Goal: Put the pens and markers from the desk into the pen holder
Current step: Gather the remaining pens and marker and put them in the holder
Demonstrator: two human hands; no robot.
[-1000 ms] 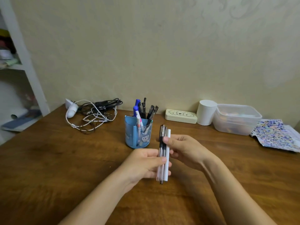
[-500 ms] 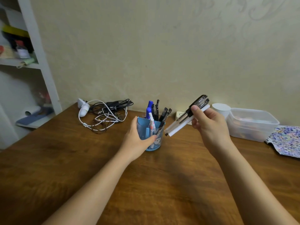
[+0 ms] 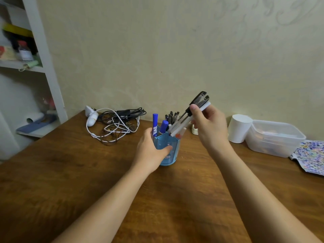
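A translucent blue pen holder (image 3: pixel 171 145) stands on the wooden desk (image 3: pixel 70 172), with blue markers (image 3: pixel 155 125) and several dark pens (image 3: pixel 172 117) sticking out of it. My left hand (image 3: pixel 150 151) wraps around the holder's left side. My right hand (image 3: pixel 208 128) grips a bundle of pens (image 3: pixel 194 109), black-capped ones and a white one. The bundle tilts down to the left, its lower tips at the holder's rim.
A tangle of white and black cables (image 3: pixel 115 123) with a white charger lies at the back left. A white cup (image 3: pixel 239 128), a clear plastic box (image 3: pixel 275 137) and a patterned sheet (image 3: pixel 310 156) sit at the right. A white shelf unit (image 3: pixel 43 67) stands left of the desk.
The bundle left my left hand, which went to the holder and took hold of it. My right hand carried the pens up and over until their tips reached the rim.
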